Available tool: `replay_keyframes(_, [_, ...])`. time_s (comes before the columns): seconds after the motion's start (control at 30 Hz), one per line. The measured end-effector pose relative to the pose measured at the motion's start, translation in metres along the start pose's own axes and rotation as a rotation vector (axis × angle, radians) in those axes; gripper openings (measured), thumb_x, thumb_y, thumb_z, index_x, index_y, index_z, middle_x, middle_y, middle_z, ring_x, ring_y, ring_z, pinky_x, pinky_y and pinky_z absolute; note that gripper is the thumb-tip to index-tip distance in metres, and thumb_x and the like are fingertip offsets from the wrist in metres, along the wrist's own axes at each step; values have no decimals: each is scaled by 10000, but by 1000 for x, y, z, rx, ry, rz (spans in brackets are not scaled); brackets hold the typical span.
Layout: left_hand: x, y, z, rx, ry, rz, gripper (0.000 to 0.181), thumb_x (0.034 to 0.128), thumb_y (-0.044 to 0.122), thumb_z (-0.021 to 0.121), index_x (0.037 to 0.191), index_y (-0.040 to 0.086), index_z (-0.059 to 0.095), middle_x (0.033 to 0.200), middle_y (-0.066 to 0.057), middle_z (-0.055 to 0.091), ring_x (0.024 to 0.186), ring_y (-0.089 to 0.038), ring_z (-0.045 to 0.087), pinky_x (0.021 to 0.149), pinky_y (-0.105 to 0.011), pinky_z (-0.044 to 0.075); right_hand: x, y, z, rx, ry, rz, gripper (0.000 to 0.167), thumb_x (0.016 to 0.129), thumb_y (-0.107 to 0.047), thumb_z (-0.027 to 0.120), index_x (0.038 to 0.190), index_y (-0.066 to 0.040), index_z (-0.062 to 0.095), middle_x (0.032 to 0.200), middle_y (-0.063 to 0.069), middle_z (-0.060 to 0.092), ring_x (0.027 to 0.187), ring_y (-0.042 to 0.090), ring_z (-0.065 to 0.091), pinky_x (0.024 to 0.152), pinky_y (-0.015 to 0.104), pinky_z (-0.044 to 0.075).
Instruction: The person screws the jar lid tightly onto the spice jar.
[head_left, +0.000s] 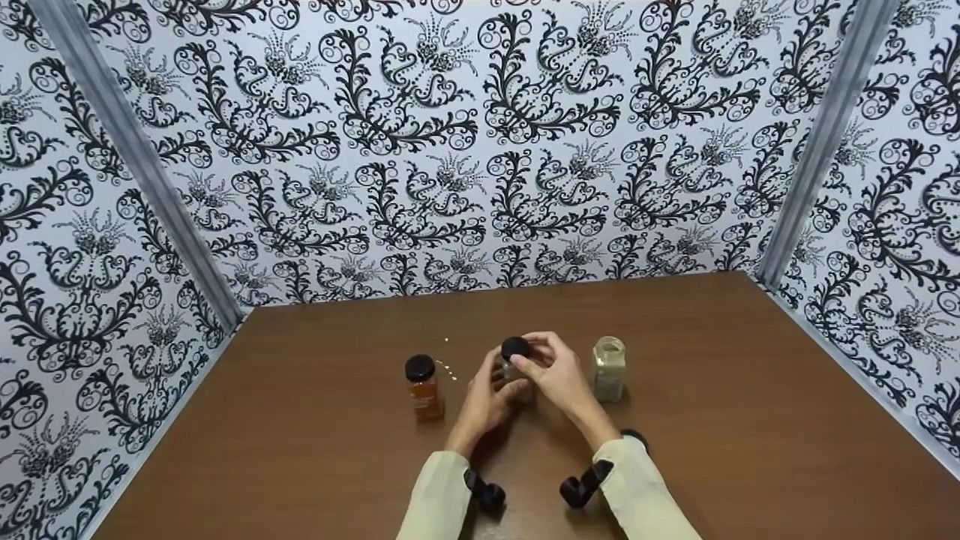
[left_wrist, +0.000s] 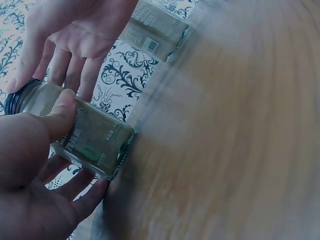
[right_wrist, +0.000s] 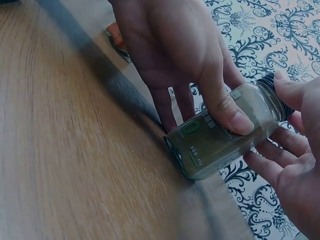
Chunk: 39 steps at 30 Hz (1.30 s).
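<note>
A glass spice jar (left_wrist: 95, 132) with greenish-brown powder and a black cap (head_left: 515, 348) stands between both hands near the middle of the table. The left hand (head_left: 486, 401) grips the jar's body, its thumb across the label in both wrist views. The right hand (head_left: 559, 379) holds the black cap between thumb and fingers; in the right wrist view it comes to the cap (right_wrist: 276, 95) from the right. Right of the hands stands an uncapped jar (head_left: 610, 371) of pale greenish powder.
A black-capped jar of orange-red spice (head_left: 425, 394) stands left of the hands. White crumbs (head_left: 448, 369) lie beside it on the brown table (head_left: 315, 420). A black round object (head_left: 634, 438) is partly hidden by the right forearm. Patterned walls (head_left: 480, 150) surround the back and sides.
</note>
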<state>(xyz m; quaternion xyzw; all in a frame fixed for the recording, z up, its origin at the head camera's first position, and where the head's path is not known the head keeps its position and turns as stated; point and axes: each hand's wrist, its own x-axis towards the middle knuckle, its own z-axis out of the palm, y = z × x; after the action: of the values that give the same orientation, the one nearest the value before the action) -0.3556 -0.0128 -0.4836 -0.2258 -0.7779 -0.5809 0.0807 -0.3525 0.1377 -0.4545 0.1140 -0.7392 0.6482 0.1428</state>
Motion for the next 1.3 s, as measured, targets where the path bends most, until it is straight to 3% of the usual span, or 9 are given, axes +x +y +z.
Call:
replay_keyframes(0.23, [0,-1,1,19,2,-14,577,933,135,694,1438,26,436,1316,-263,579,1243,-455,580,1050,-527,497,-1,-3,-4,0,-24,7,405,934,-122,699,1324,-63,606,1329,191,652,1246,321,625,1080,437,485])
replay_keyframes(0.57, [1,-1,2,27,10,-15,568,925,111,700,1426,20,449,1307,-247,594,1243,-442,588,1042,-501,510,-2,-1,-4,3,-33,-47,349,920,-36,684,1260,26,636,1257,244,673,1201,371,640,1047,463,506])
replay_keyframes(1.07, [0,2,0,15,-1,-16,577,931,154,696,1440,53,442,1314,-233,589,1242,-427,593,1057,-511,497,-1,1,0,26,-10,-47,334,887,-37,738,1194,21,620,1193,241,704,1140,329,682,982,306,552])
replay_keyframes(1.3, [-1,2,1,16,1,-8,566,938,146,690,1436,46,442,1303,-229,597,1236,-420,599,1053,-521,497,0,1,-1,32,-5,-20,380,873,-44,757,1219,17,614,1203,242,700,1142,340,681,1000,362,547])
